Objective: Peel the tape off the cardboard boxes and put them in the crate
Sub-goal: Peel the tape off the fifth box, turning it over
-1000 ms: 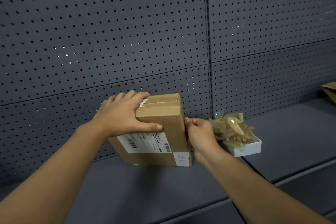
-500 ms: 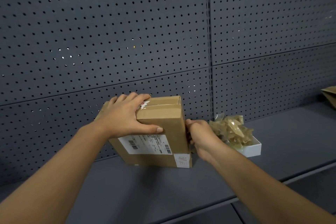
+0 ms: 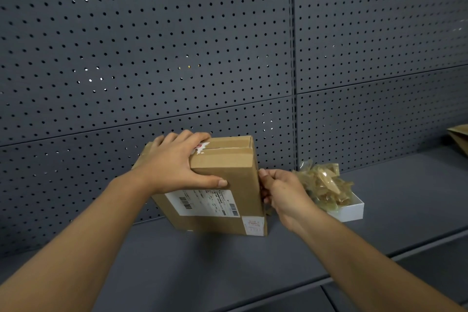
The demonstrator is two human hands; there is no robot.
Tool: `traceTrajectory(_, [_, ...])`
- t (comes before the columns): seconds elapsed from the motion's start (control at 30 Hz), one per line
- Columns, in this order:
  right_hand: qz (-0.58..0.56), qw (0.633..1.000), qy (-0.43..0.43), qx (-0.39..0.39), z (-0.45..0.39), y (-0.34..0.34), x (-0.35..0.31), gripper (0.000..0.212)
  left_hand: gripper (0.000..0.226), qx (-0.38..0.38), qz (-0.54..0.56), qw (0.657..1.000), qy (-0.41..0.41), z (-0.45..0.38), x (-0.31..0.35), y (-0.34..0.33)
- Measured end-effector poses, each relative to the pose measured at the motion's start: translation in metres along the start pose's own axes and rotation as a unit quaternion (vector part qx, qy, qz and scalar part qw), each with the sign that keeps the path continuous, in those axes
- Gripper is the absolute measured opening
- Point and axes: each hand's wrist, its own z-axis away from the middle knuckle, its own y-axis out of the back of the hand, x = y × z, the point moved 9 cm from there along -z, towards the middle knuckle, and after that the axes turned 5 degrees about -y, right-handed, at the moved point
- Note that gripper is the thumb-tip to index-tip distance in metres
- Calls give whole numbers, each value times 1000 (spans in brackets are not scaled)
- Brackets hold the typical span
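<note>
Shelf (image 3: 379,210): a dark grey ledge under a perforated back wall (image 3: 152,45); everything sits on it.
Box (image 3: 222,185): brown cardboard, stood on one narrow edge on the shelf and leaning a little toward the wall; its long axis runs roughly up and down, and the broad face with the white shipping label (image 3: 202,202) is turned toward the camera.
Left hand (image 3: 174,162): laid over the top left corner of the box, fingers wrapped over the top edge, thumb stretched along the front face just above the label. It grips and steadies the box.
Right hand (image 3: 283,195): against the box's right narrow side, fingers curled inward at that edge. They seem to pinch at tape there, but the strip itself is hidden behind the hand, so I cannot tell for sure.
Key relation: the side being worked lies directly left of the right fingers, touching them, and the edge runs up and down, so a peel would likely travel along that line, up or down, while the left hand pulls against it.
Tape on top (image 3: 228,149): a band still lies along the top seam, beside a torn white sticker.
White tray (image 3: 349,208): just right of the right hand, holding a crumpled heap of peeled tape (image 3: 326,185).
Brown paper (image 3: 459,137): at the far right edge, only partly visible.
Crate: not in view.
</note>
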Motion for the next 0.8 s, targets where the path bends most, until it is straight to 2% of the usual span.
traceTrajectory(0.37, [72,997,-3,-3,0,-7,-12,39,128,-2,-4,1000,1,3,-1,0])
traceTrajectory(0.47, [64,998,-2,-12,-2,-8,-10,33,129,-3,3,1000,1,4,-3,-1])
traceTrajectory(0.57, [-1,1000,-23,-12,-8,-2,-3,24,128,-1,-1,1000,0,3,-2,-1])
traceTrajectory(0.7, [-16,999,-7,-38,-5,-3,1,39,127,3,3,1000,1,3,-2,-1])
traceTrajectory(0.8, [-4,999,3,-41,-6,-2,-1,31,126,6,3,1000,2,5,-2,0])
